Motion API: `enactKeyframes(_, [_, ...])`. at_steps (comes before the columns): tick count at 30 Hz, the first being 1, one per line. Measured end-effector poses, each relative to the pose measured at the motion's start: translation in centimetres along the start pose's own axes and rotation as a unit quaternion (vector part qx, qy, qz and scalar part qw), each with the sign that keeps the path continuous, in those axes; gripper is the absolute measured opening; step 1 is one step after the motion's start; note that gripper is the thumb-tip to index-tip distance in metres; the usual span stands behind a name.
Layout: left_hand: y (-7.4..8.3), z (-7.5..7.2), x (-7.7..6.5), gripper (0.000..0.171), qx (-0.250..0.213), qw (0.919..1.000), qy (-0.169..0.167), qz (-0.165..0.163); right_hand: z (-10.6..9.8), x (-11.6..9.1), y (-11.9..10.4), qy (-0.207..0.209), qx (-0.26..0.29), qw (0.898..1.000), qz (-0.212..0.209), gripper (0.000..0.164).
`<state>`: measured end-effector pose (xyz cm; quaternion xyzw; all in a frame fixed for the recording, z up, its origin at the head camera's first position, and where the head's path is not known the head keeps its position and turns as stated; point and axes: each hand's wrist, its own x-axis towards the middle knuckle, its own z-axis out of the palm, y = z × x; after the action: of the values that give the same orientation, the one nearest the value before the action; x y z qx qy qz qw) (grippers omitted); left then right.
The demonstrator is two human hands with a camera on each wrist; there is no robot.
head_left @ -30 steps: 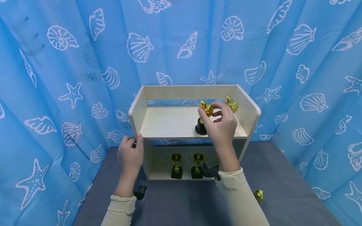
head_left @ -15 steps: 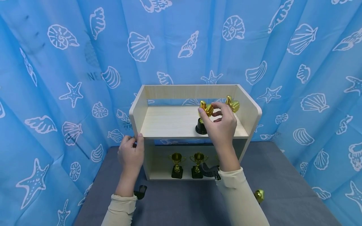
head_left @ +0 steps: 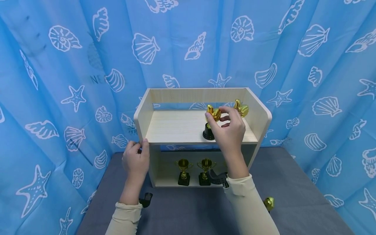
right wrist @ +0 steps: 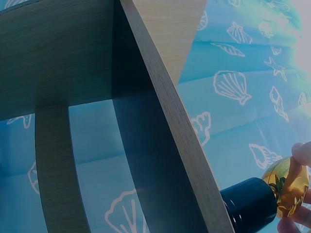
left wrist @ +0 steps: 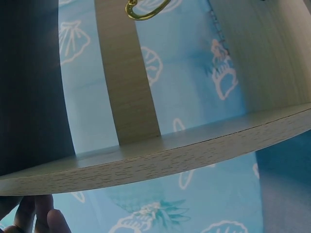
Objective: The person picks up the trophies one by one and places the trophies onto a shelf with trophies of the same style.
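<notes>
My right hand pinches the gold top of a small trophy with a round black base, which stands upright at the front of the upper shelf. In the right wrist view, fingertips curl about the trophy's gold part, its black base right at the board's edge. Just behind that hand stands another gold trophy, partly hidden. My left hand holds the left side of the pale wooden shelf unit, thumb at the front edge and fingers outside. The left wrist view shows those fingers beside the side panel.
Two gold cup trophies stand on the lower shelf; a third behind the right wrist is mostly hidden. One more gold piece sits on the grey tabletop beside the right sleeve. A blue shell-patterned curtain surrounds the table.
Almost nothing differs: the right hand and the pinched trophy have shifted very slightly left. The left hand keeps its place on the shelf unit's side.
</notes>
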<state>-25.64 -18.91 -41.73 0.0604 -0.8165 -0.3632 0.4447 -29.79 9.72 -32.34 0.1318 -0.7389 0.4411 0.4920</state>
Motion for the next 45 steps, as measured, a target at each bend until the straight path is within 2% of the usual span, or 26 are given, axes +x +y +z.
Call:
enactKeyframes(27, [-0.02, 0.03, 0.15, 0.058, -0.010, 0.9998, -0.010, -0.016, 0.18, -0.43, 0.19, -0.002, 0.028, 1.000, 0.008, 0.046])
enactKeyframes(38, [0.04, 0.02, 0.12, 0.055, 0.005, 1.0000, -0.001, -0.001, 0.35, -0.67, 0.21, -0.003, 0.031, 0.999, 0.025, 0.048])
enactKeyframes(45, [-0.23, 0.07, 0.03, 0.056, 0.002, 1.0000, -0.005, -0.003, 0.46, -0.77, 0.18, -0.002, 0.025, 0.999, 0.032, 0.049])
